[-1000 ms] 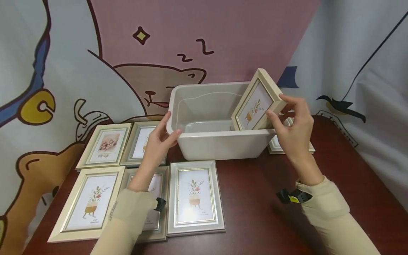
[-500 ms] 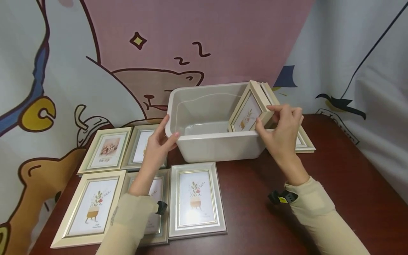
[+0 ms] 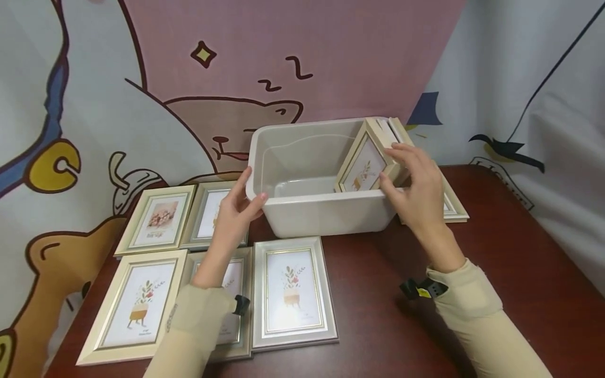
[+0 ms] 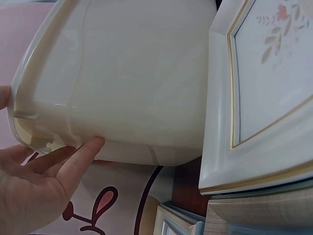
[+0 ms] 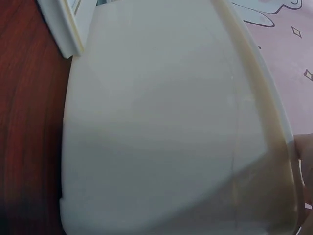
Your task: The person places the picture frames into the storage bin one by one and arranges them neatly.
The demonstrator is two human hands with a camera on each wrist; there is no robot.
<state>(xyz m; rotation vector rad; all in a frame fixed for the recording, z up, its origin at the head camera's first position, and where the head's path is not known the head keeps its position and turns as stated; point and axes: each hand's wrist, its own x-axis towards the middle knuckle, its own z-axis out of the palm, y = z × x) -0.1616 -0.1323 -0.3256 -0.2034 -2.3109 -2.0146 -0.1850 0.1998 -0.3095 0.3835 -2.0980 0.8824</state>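
A white plastic bin (image 3: 326,216) stands on the table. My left hand (image 3: 236,210) grips its left end at the front corner, thumb over the rim; in the left wrist view that hand's fingers (image 4: 80,161) press the outer wall. At the bin's right end, a cream picture frame (image 3: 361,168) stands tilted inside, its plant print facing left. My right hand (image 3: 418,191) pinches this frame near the front corner, thumb on its face side and fingers over the top edge. More frame edges (image 3: 396,128) show right behind it in the bin. The right wrist view mostly shows the bin's wall (image 5: 156,112).
Several picture frames lie face up at left and front, among them a pink-print one (image 3: 160,218), a cream one (image 3: 137,304) and a silver one (image 3: 295,294). Another frame (image 3: 454,202) lies right of the bin. A cartoon-printed cloth (image 3: 354,52) hangs behind the table (image 3: 378,315).
My right hand has lowered the cream picture frame into the bin, moving down and slightly left, until it sits beside the other frame edges. My left hand has stayed on the bin.
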